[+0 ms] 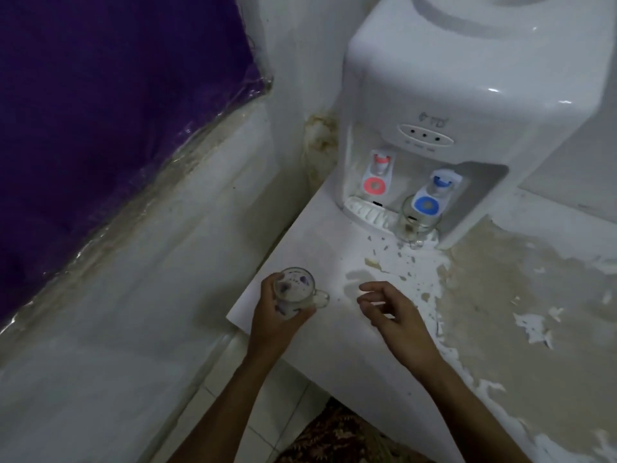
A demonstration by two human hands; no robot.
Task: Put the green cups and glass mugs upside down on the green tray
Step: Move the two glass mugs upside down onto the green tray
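We hold a clear glass mug with faint purple markings [293,294] in our left hand [278,315], fingers [302,314] wrapped round its body, its handle pointing toward our right hand [392,310]. That hand hovers empty just beside the mug, fingers loosely spread and curled above the peeling white worktop [334,329].

A second clear glass mug [415,220] stands well beyond our right fingers, under the blue tap of the white water dispenser [467,128]. We see no green tray and no green cups here, so the carry may be long.

The mug sits past the worktop's corner, over the floor, so we judge that a slipped grip would break it. Any water left inside would spill when we invert it. Flaking paint could make the surface uneven for setting glass down.
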